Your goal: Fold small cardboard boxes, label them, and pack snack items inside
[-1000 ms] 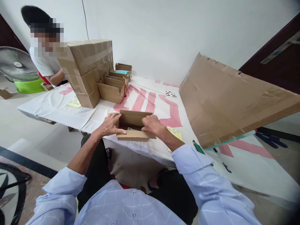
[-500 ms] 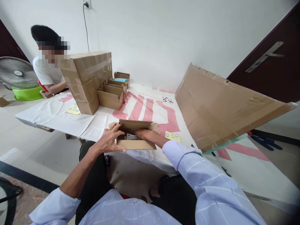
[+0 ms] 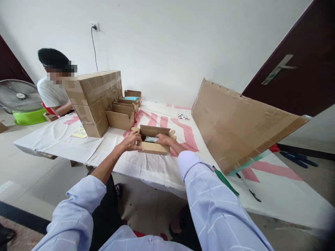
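Note:
An open cardboard box (image 3: 154,147) rests on the cloth-covered table in front of me, its lid flap raised at the back and side flaps spread. Inside lies a white item with printing (image 3: 151,139), only partly visible. My left hand (image 3: 132,141) is closed on the box's left end, thumb along the front wall. Over the right end, my right hand (image 3: 165,139) has its fingers bent down into the box beside the printed item. It appears to grip that end, though the fingertips are hidden by the front wall.
Stacked taped cartons (image 3: 94,104) stand at left, with several open boxes (image 3: 120,118) beside them. A large cardboard sheet (image 3: 243,125) leans at right. Near my right sleeve lie a green-handled tool (image 3: 225,180) and a thin black tool (image 3: 250,190). A co-worker (image 3: 53,90) sits far left.
Both hands and the box have moved forward, away from my body, farther onto the table. My right hand has shifted toward the box's right end, and the camera view has tilted up.

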Available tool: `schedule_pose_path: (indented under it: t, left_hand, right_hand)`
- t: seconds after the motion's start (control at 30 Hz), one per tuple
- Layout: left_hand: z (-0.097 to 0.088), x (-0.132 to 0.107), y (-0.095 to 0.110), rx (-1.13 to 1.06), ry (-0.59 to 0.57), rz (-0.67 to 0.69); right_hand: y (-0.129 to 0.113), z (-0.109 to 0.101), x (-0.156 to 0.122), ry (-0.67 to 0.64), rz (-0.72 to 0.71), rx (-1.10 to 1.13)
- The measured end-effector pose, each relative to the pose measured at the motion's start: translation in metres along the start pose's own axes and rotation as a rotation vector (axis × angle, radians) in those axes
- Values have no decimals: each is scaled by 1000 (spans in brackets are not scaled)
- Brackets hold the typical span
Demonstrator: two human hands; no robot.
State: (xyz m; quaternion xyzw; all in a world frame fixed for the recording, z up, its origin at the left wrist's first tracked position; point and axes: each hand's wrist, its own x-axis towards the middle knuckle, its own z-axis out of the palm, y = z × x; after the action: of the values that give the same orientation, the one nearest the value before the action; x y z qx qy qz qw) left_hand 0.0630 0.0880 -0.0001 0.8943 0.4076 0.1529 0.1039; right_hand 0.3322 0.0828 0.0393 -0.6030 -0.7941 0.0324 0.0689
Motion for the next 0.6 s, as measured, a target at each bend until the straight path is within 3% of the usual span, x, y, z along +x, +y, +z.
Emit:
schedule_pose_path:
  t: [0.07,0.2,0.33,0.4,0.47,0.5,0.6]
  left_hand:
    - [-3,19,-10,-8,-14,-21]
    - [-10,43,-30,-49,29,-53]
    - [-16,41,-31,-129,272,-50]
    - [-14,26,-19,-214,448,-55]
    - [-7,5,1,-412,533,-15]
    - [-1,-6,14,-559,508,32]
    - [20,-38,50,-950,271,151]
  right_hand:
    - [6,-15,8,-21,50,131]
    - [15,-46,2,73,48,354]
    - [21,-59,-32,141,21,705]
    - [20,-54,-57,162,7,935]
    - [15,-40,-83,137,-12,1085]
    - [10,-30,-95,108,-23,1130]
    - [-6,4,-125,26,-27,1211]
